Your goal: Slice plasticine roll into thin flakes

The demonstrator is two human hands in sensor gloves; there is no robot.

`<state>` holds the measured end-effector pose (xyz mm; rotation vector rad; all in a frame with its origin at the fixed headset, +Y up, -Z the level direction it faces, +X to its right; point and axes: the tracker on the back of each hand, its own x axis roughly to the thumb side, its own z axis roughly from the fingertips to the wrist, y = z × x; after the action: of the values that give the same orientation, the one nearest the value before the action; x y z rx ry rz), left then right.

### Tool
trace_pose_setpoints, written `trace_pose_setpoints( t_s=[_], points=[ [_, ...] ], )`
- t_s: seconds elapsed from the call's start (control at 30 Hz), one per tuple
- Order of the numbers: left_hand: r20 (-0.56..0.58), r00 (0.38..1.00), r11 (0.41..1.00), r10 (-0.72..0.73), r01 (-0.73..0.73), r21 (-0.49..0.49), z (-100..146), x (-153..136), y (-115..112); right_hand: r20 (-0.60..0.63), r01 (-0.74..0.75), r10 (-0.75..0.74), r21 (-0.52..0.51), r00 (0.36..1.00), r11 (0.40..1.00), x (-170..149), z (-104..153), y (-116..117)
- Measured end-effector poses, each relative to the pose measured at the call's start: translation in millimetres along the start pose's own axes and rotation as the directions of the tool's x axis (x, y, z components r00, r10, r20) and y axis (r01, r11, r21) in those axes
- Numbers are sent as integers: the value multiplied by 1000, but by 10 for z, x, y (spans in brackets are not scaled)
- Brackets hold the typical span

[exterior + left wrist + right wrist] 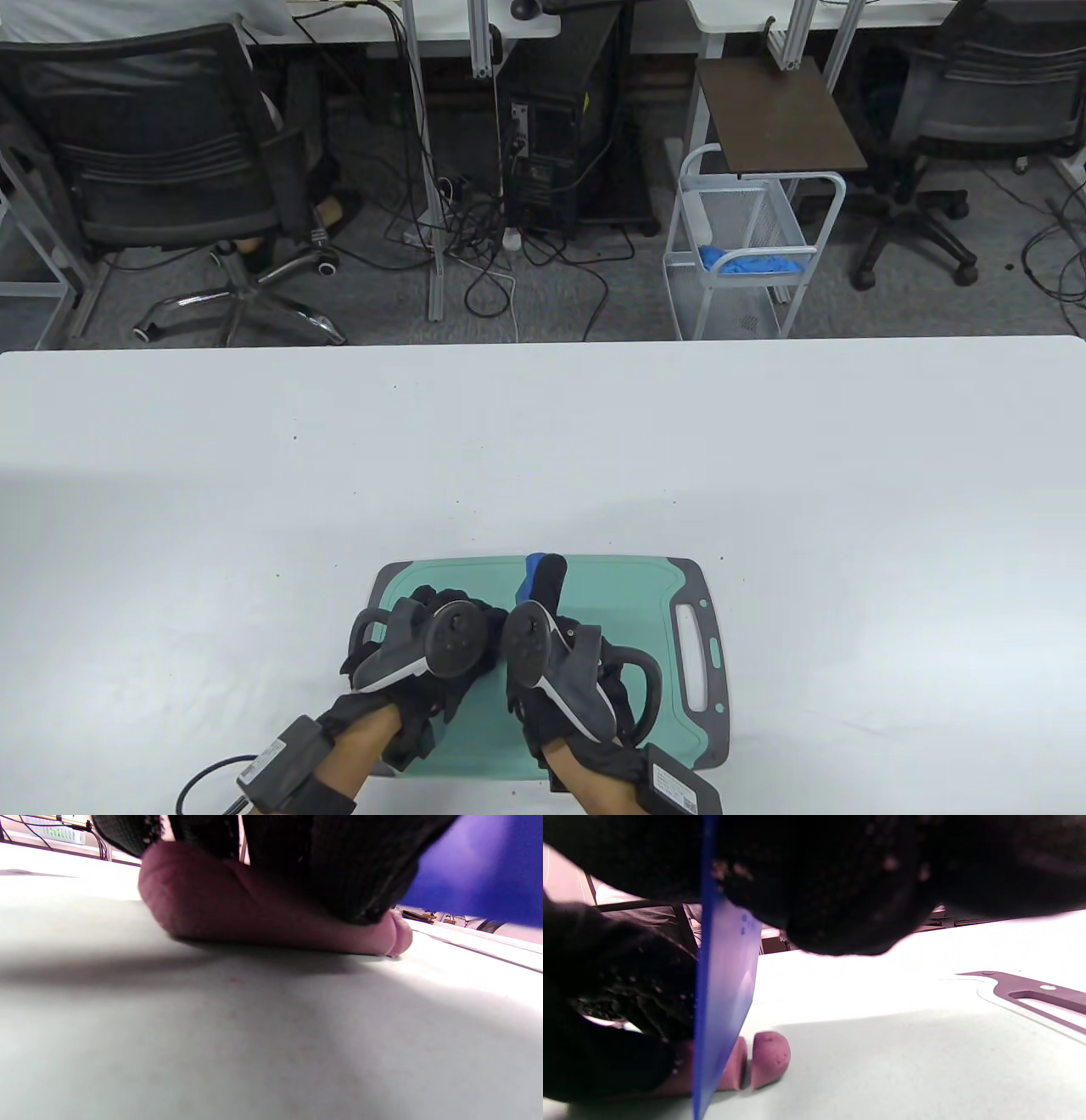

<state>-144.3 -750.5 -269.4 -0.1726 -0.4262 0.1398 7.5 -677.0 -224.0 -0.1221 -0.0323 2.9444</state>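
A pink plasticine roll point(237, 908) lies on the green cutting board point(628, 594); in the table view my hands hide it. My left hand point(441, 624) presses down on the roll from above, with gloved fingers point(322, 861) on its top. My right hand point(543, 594) grips a thin blue plastic blade point(725, 993), which stands upright with its edge down in the roll near its end. One cut piece point(770, 1058) stands just past the blade, apart from the roll, and a second slice point(736, 1065) sits against the blade.
The board's grey rim and handle slot point(696, 654) are to the right of my hands. The white table point(254, 475) stretches around the board. Office chairs, cables and a wire cart point(747, 246) stand beyond the table's far edge.
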Motion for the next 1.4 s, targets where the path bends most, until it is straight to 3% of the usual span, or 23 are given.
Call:
trace_pose_setpoints(
  t_s=[0.17, 0.6, 1.4],
  points=[
    [-3, 1000, 1000, 4, -4, -4, -2, -14, 4, 11, -4, 4, 0, 1000, 1000, 37, 50, -61],
    [-2, 1000, 1000, 10, -10, -5, -9, -24, 7, 27, -67, 67, 33, 997, 997, 155, 96, 82],
    [-3, 1000, 1000, 5, -5, -9, -12, -19, 3, 22, -115, 115, 5, 993, 993, 207, 88, 213]
  ],
)
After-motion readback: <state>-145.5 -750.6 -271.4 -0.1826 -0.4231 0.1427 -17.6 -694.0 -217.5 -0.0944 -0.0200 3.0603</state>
